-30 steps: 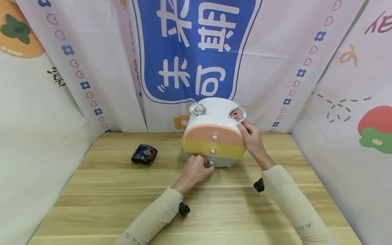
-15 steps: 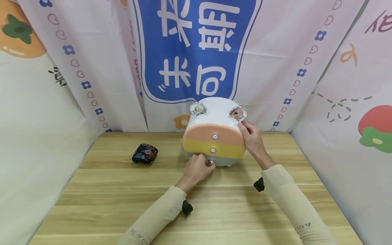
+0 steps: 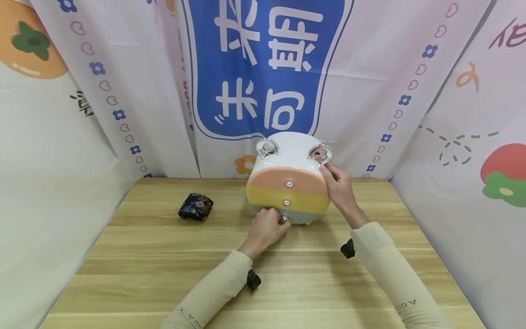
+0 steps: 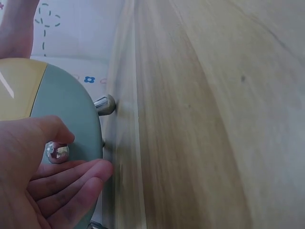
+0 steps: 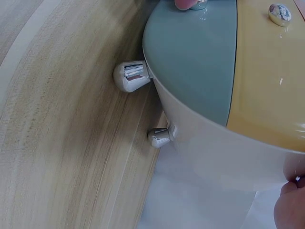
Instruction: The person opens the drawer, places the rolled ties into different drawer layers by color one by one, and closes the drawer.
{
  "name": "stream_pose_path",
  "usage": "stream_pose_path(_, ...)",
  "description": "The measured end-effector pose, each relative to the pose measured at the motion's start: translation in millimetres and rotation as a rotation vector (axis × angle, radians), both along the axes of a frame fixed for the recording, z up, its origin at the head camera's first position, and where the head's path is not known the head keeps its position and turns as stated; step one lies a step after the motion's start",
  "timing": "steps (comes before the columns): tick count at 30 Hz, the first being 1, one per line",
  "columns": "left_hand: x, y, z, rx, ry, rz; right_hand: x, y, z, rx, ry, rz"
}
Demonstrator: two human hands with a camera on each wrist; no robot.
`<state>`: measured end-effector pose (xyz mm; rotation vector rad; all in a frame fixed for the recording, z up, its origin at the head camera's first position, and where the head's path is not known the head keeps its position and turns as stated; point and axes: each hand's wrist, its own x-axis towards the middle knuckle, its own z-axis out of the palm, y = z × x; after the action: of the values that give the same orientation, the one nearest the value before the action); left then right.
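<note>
You're in pale beige long sleeves: left sleeve point(image 3: 215, 285), right sleeve point(image 3: 394, 269), both plain, lightly creased fabric. Left cuff point(image 3: 239, 261) and right cuff point(image 3: 363, 232) look loose, a bit wide, ending at your wrists. Small dark lettering runs along each forearm; your right print point(image 3: 407, 304) starts A, Q, your left print point(image 3: 190, 316) shows an X. You wear 2 small black blocky units, left wrist unit point(image 3: 253, 279) and right wrist unit point(image 3: 348, 248). Left hand point(image 3: 266, 227), right hand point(image 3: 340, 188): bare.

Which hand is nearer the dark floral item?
Left. The left hand is to the right of the dark floral item, at the bottom knob; the right hand is farther right, against the striped cabinet.
</note>
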<state>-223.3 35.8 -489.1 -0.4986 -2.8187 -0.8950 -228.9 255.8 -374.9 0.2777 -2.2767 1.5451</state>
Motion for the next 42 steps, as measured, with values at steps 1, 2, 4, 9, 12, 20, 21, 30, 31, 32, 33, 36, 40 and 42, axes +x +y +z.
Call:
stream_pose_path(1,0.2,0.1,0.0,-0.001,0.001,-0.004,-0.1,0.2,-0.5,0.001,0.0,-0.002)
stream_pose_path(2,0.4,0.2,0.0,-0.003,0.003,-0.006,0.0,0.2,-0.7,0.0,0.002,-0.003)
stream_pose_path(4,0.8,0.4,0.2,-0.003,0.008,-0.012,0.1,0.4,-1.2,-0.001,0.002,-0.007)
stream_pose_path(9,1.3,0.5,-0.5,-0.01,0.027,-0.013,-0.2,0.7,-2.4,-0.002,-0.005,-0.005)
stream_pose_path(12,1.5,0.2,-1.5,-0.016,0.041,-0.014,-0.1,0.6,-3.0,-0.002,-0.01,-0.002)
stream_pose_path(20,3.2,0.2,-0.6,-0.018,0.065,-0.014,1.2,-0.3,-1.7,-0.009,-0.014,-0.005)
stream_pose_path(21,3.5,0.2,-0.5,-0.019,0.067,-0.013,1.3,-0.5,-1.5,-0.011,-0.011,-0.004)
stream_pose_path(30,3.9,2.2,1.1,-0.035,0.071,0.013,1.4,-1.1,-0.5,0.002,-0.022,-0.009)
stream_pose_path(31,3.8,2.4,1.2,-0.039,0.073,0.017,1.4,-1.0,-0.6,0.002,-0.023,-0.008)
stream_pose_path(32,3.6,2.7,0.9,-0.041,0.078,0.023,1.3,-1.0,-0.6,0.002,-0.023,-0.008)
stream_pose_path(33,3.6,3.0,0.6,-0.045,0.083,0.028,1.2,-1.1,-0.7,0.002,-0.023,-0.007)
stream_pose_path(36,4.3,4.4,0.3,-0.05,0.103,0.041,0.9,-0.6,-0.7,0.002,-0.021,-0.005)
stream_pose_path(40,5.4,5.5,1.0,-0.051,0.109,0.051,0.8,-0.4,-0.8,-0.004,-0.024,-0.005)
stream_pose_path(42,5.8,5.4,1.4,-0.049,0.104,0.052,0.6,-0.9,-0.6,-0.007,-0.024,-0.005)
